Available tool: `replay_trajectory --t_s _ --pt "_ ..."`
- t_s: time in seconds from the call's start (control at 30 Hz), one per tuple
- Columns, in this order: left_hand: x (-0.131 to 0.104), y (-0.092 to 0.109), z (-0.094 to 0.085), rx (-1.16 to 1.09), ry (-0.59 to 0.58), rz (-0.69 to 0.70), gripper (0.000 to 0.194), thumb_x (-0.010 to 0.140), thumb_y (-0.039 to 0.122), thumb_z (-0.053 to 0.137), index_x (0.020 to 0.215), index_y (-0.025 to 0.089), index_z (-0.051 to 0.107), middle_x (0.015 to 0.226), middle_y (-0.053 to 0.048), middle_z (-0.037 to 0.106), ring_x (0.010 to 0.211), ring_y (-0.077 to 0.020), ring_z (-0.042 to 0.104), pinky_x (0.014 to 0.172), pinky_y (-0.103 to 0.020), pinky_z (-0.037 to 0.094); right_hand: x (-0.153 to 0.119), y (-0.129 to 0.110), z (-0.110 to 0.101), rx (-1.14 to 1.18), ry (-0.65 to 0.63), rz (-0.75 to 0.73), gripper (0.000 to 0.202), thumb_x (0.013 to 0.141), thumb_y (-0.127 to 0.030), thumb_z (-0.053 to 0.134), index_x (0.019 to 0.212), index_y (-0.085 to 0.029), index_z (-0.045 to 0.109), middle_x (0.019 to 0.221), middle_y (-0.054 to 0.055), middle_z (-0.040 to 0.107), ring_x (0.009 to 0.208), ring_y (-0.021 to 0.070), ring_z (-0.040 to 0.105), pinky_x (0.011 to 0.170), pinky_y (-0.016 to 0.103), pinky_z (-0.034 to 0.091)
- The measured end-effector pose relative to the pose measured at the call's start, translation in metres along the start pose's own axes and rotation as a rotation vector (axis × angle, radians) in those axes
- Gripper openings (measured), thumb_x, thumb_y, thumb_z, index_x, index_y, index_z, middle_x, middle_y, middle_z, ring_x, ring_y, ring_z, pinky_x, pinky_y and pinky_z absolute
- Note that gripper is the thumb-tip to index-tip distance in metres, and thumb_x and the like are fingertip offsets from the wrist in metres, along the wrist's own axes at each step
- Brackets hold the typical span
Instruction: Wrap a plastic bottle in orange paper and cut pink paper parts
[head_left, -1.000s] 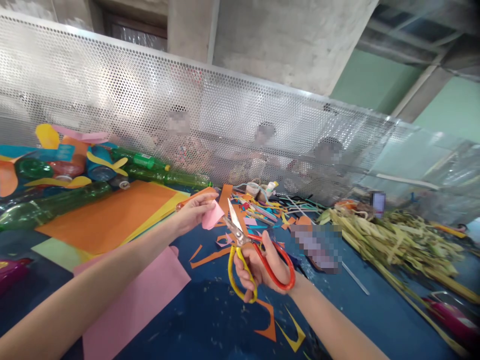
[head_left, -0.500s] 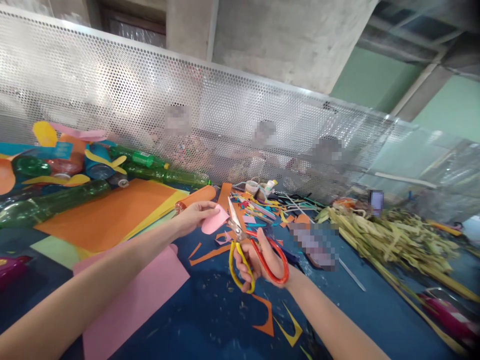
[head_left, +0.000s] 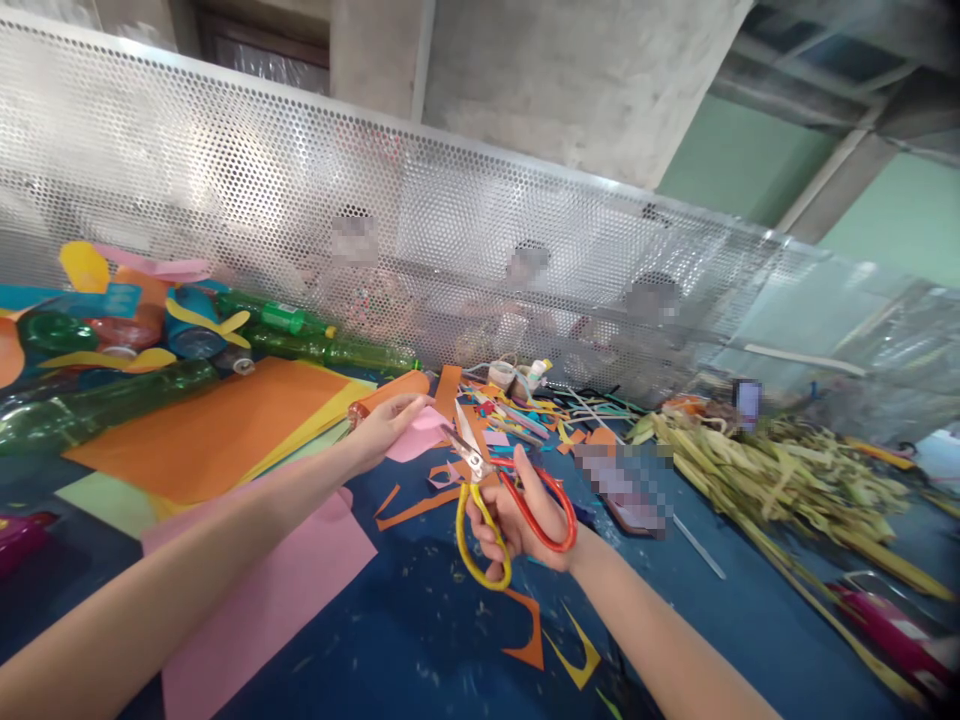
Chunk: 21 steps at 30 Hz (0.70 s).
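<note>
Between the fingers and thumb of my left hand (head_left: 390, 425) is a small pink paper piece (head_left: 417, 436), left of the scissors' tips. My right hand (head_left: 521, 515) grips a pair of scissors (head_left: 474, 462) with one yellow and one red handle. The scissor blades are parted and point up and left, the lower one close to the pink piece's right edge. Under my left forearm lies a large pink sheet (head_left: 277, 600). Orange scraps (head_left: 529, 635) and a yellow scrap (head_left: 581, 655) lie below my right hand on the blue table (head_left: 420, 640).
Orange sheets (head_left: 217, 430) and plastic bottles (head_left: 105, 405) are at the left. Coloured paper strips (head_left: 517, 415) lie beyond my hands. A phone (head_left: 626, 490), dried husks (head_left: 795, 490) and a magenta object (head_left: 892, 625) are at the right. People sit behind a perforated metal screen (head_left: 465, 230).
The pink piece in my left hand has turned and moved slightly left, and now looks flatter. The scissors have shifted little, and their blades remain parted.
</note>
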<state>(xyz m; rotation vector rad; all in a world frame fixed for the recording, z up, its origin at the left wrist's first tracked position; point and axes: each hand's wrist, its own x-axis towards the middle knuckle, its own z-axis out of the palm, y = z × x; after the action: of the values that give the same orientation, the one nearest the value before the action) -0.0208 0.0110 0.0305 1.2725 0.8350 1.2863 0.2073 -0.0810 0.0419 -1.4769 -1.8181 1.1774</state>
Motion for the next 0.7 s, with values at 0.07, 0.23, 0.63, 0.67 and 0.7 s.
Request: replay_trajectory --t_s 0.07,0.23,0.63,0.67,0.7 --pt "-0.001 0.002 -0.001 0.002 -0.038 0.015 0.036 0.078 0.045 0.061 0.102 0.020 0.062 0.096 -0.004 0.064 0.084 -0.0156 0.056 0.068 -0.022 0.042 0.004 -0.001 -0.002 0.253 -0.208 0.094 0.081 0.077 -0.076 0.005 0.084 -0.013 0.054 0.062 0.002 0.052 0.052 0.0125 0.051 0.055 0.028 0.050" --pt "-0.002 0.001 -0.008 0.013 -0.272 -0.065 0.056 0.076 0.031 0.068 0.125 0.025 0.042 0.085 -0.001 0.063 0.075 -0.0140 0.057 0.066 -0.024 0.040 0.010 0.001 -0.001 0.710 -0.496 0.150 0.080 0.073 -0.081 0.008 0.083 -0.014 0.051 0.063 0.000 0.047 0.049 0.0109 0.047 0.054 0.031 0.051" --pt "0.009 -0.010 -0.023 0.200 -0.363 -0.015 0.048 0.071 0.022 0.068 0.119 0.023 0.058 0.130 -0.007 0.054 0.115 -0.0224 0.049 0.092 -0.033 0.036 0.000 0.006 -0.005 0.307 -0.255 -0.021 0.064 0.082 -0.071 0.022 0.095 -0.018 0.056 0.064 0.002 0.056 0.051 0.0141 0.053 0.052 0.030 0.049" --pt "0.009 -0.006 -0.023 0.187 -0.347 -0.023 0.049 0.071 0.022 0.067 0.119 0.023 0.058 0.131 -0.006 0.053 0.116 -0.0225 0.048 0.092 -0.033 0.037 -0.001 0.008 -0.009 0.248 -0.260 -0.012 0.063 0.082 -0.071 0.024 0.095 -0.019 0.056 0.061 0.001 0.055 0.048 0.0132 0.051 0.049 0.029 0.048" --pt "0.008 -0.003 -0.022 0.165 -0.335 -0.032 0.049 0.071 0.021 0.067 0.119 0.024 0.058 0.131 -0.006 0.053 0.116 -0.0224 0.049 0.092 -0.033 0.037 -0.002 0.009 -0.013 0.193 -0.264 0.005 0.061 0.082 -0.071 0.025 0.094 -0.019 0.056 0.058 0.000 0.053 0.045 0.0125 0.050 0.047 0.028 0.046"
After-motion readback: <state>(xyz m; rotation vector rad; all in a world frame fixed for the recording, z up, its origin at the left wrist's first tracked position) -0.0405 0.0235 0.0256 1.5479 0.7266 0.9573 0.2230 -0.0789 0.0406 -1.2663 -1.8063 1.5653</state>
